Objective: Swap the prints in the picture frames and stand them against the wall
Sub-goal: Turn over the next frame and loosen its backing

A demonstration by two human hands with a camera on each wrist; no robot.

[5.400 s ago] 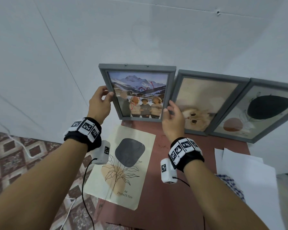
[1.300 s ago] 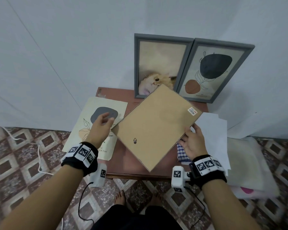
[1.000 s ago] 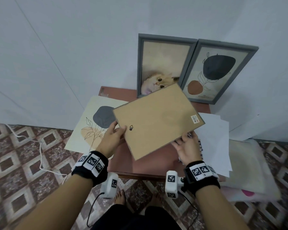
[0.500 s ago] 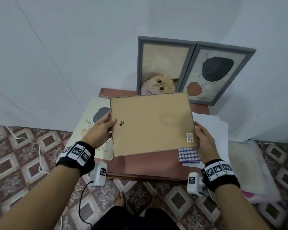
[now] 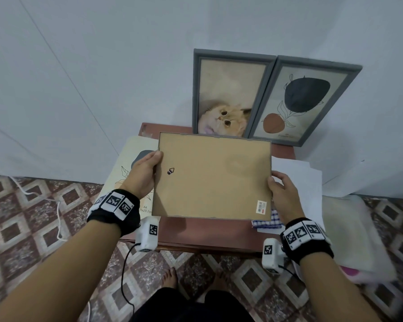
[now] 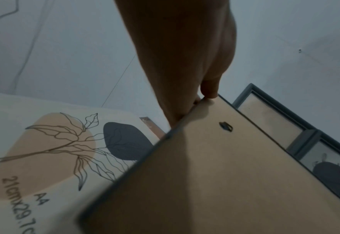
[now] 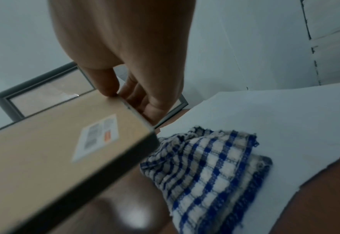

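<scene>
Loose print [image 5: 135, 173]: lies flat on the desk [image 5: 209, 233] at the left, not yet in any frame
Left hand [image 5: 143, 174]: clamped on the left edge of the held frame [image 5: 213, 175]
Held frame: back up, above the desk, backing on; print judged still inside
Right hand [image 5: 283, 196]: grips its right edge
Leaning frames: cat frame [image 5: 228, 94] and leaf frame [image 5: 305, 101] stand against the wall
Left: open, swap, stand

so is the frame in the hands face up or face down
Face down: the held frame shows only its brown backing board, with hanger and barcode sticker, while the left hand and right hand grip its short edges.
</scene>
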